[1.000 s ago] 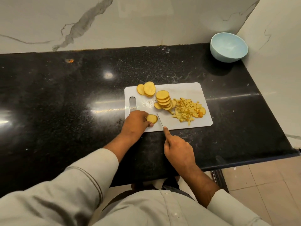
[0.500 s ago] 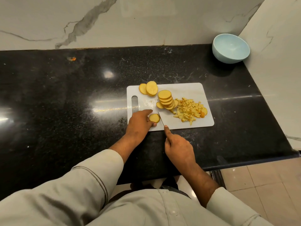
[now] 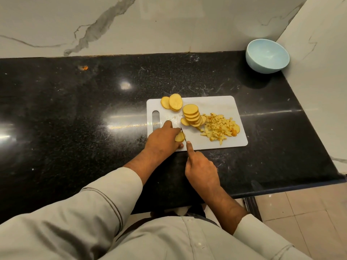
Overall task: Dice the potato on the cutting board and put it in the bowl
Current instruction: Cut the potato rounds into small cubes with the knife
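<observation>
The fingers (image 3: 173, 128) of the left hand (image 3: 163, 139) are lying close together and pressing down on a potato slice (image 3: 179, 137) at the near left of the board (image 3: 216, 104), the fingertips reaching toward the knife (image 3: 183, 135). The right hand (image 3: 201, 172) is closing around the knife's handle, which is hidden inside the fist, with the index finger (image 3: 190, 149) stretching straight along the back of the blade. The thin blade is sitting against the right edge of the held slice.

Farther back on the board a stack of slices (image 3: 191, 115) is leaning, two more slices (image 3: 172, 102) are lying at the back left corner, and diced bits (image 3: 219, 129) are piling up to the right. The board is resting on a black counter (image 3: 75, 109). A pale blue bowl (image 3: 267, 55) is standing in the far right corner, well apart from the board. No writing is showing anywhere.
</observation>
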Tool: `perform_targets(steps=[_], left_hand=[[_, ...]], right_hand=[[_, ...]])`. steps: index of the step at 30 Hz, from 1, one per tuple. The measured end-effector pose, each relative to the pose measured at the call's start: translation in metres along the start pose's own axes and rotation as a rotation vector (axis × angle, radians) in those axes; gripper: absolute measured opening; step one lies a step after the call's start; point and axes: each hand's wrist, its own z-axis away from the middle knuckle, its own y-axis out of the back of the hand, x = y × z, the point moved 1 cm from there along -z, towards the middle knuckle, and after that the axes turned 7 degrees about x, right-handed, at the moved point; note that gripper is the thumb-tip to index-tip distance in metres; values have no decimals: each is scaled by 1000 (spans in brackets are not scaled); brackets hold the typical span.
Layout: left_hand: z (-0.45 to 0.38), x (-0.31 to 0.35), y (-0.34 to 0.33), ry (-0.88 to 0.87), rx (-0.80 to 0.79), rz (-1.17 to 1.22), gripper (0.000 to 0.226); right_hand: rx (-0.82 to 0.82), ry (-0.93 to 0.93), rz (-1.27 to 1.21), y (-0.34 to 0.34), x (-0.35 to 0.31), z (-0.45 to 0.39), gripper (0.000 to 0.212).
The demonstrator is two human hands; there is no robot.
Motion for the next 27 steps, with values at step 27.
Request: perform_targets(steps=[27], left_hand=[[-7,15,-2,-48,49,-109,19]], right_hand=[[-112,39,146,-10,-1,6,67]])
